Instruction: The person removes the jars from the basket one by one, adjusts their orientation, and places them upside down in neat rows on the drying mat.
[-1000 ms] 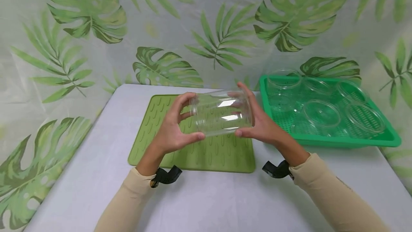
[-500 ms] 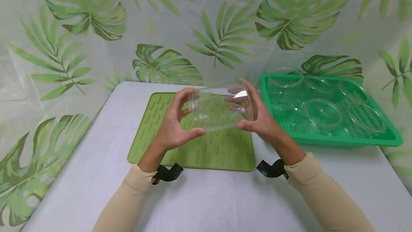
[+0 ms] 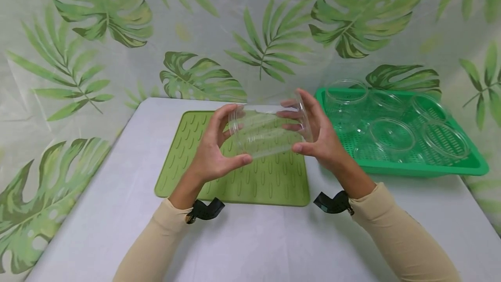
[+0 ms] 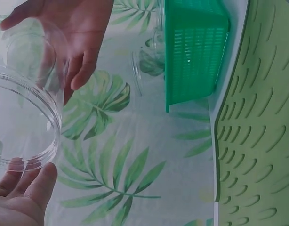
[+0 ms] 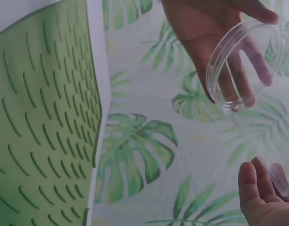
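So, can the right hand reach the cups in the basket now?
Probably yes: the basket is open-topped and close beside the right hand. But that hand helps hold a clear cup, so it should first let go.

A pale grey, slightly shiny sheet with a green leaf print (image 3: 211, 25) rose beyond the far edge of a flat, white-topped table (image 3: 250, 243) and showed past its left and right sides, in soft light.
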Demonstrator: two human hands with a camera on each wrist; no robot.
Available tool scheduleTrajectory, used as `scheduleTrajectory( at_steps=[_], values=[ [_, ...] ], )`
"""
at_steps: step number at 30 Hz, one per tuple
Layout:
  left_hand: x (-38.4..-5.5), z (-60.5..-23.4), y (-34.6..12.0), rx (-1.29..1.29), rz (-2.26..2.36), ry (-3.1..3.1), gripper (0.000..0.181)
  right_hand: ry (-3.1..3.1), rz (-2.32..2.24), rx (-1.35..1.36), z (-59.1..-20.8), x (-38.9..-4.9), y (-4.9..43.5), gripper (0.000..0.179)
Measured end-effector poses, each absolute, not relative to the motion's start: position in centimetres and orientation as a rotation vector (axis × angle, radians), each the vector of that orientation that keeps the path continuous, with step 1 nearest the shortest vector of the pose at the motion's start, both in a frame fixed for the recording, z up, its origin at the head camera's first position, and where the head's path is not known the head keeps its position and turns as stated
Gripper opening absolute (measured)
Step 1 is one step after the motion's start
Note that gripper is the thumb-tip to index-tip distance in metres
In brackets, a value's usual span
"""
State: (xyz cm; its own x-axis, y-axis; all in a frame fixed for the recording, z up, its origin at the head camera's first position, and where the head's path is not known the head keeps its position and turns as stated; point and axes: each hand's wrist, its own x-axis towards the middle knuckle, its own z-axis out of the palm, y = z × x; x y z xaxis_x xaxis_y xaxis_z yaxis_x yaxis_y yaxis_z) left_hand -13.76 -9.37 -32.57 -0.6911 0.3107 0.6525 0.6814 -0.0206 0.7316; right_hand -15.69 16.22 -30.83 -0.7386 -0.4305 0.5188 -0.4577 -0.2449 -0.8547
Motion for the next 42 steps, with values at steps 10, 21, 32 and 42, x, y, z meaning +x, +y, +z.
scheduleTrajectory(
  at_steps=[10,21,32,42],
  values=[
    [-13.7,-32.7,-9.3,-0.996,-1.644,-2.031,0.107,-1.886,2.194,1.081,-30.2,-15.6,16.1,0.108],
    [-13.7,-32.7,-11.3,-0.962,-1.432,-2.137,0.1,-1.971,2.156,1.065,-29.2,-15.8,17.4,0.102],
    [-13.6,-33.5,-16.4,-0.935,-1.173,-2.254,0.09,-2.146,2.038,0.982,-28.4,-15.6,19.8,0.099],
    [-12.2,-35.5,-21.8,-0.77,-0.825,-2.536,0.089,-2.367,1.75,0.877,-27.6,-15.8,21.5,0.103]
  ],
)
